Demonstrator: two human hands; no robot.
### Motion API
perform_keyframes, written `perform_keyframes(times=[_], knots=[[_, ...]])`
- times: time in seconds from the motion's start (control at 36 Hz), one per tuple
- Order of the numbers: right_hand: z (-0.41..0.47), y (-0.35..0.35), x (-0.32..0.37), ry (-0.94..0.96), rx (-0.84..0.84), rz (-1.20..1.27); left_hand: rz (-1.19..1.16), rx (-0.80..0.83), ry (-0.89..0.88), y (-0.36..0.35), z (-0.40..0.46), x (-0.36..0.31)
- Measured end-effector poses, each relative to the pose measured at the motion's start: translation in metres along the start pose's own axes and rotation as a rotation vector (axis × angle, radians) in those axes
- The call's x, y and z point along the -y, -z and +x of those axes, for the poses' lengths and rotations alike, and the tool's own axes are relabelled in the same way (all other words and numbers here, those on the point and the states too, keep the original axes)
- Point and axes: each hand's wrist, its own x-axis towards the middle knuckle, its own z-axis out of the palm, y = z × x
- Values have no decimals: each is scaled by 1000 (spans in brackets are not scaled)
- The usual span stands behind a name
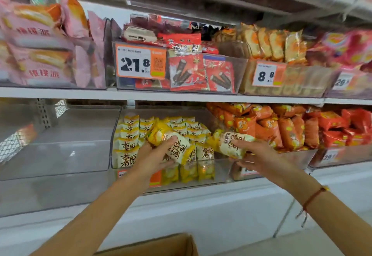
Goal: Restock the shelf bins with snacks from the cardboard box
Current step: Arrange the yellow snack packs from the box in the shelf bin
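At the lower-shelf clear bin, the left hand & right hand are each gripping a yellow chip packet, fingers curled round, prob. to slot them upright w/ the rows already there; cardboard box is sitting below.

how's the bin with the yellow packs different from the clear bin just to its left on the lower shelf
The yellow-pack bin holds rows of yellow snack packs; the left bin shows none. Both hands, left hand and right hand, work at the yellow-pack bin; none at the left bin. Both bins are clear plastic on the same shelf.
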Motion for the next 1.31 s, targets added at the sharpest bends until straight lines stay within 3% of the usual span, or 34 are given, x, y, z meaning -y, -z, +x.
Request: perform_keyframes(times=[0.08,0.14,0.22,0.39,0.67,0.78,0.86,0.92,0.97,1.03,1.17,1.22,1.31], knots=[[23,3,3,303,-254,-644,-20,3,30,-7,15,-2],[33,-3,4,487,-322,-998,-58,-2,29,-12,22,-4],[51,-19,6,626,-343,-1251,-101,6,-10,-15,28,-3],[101,-45,-5,560,-375,-1534,-109,-42,-65,-8,35,2],[141,-50,-14,414,-362,-1589,-77,-46,-26,2,44,5],[130,-44,-18,564,-391,-1462,-51,-39,-11,-1,38,2],[101,-44,-16,769,-390,-1085,-63,-56,-3,-9,32,1],[75,-53,-13,606,-252,-557,-101,-65,-5,-21,28,-1],[51,-60,-10,289,-61,-110,-123,-73,7,-38,25,-2],[37,-58,-10,226,18,23,-97,-55,4,-56,24,-2],[26,-27,-10,493,-179,30,237,173,-167,-75,36,-4],[29,-6,-11,592,-309,-159,412,228,-280,-68,49,-3],[32,15,-13,711,-441,-543,906,200,-433,-58,77,4]])
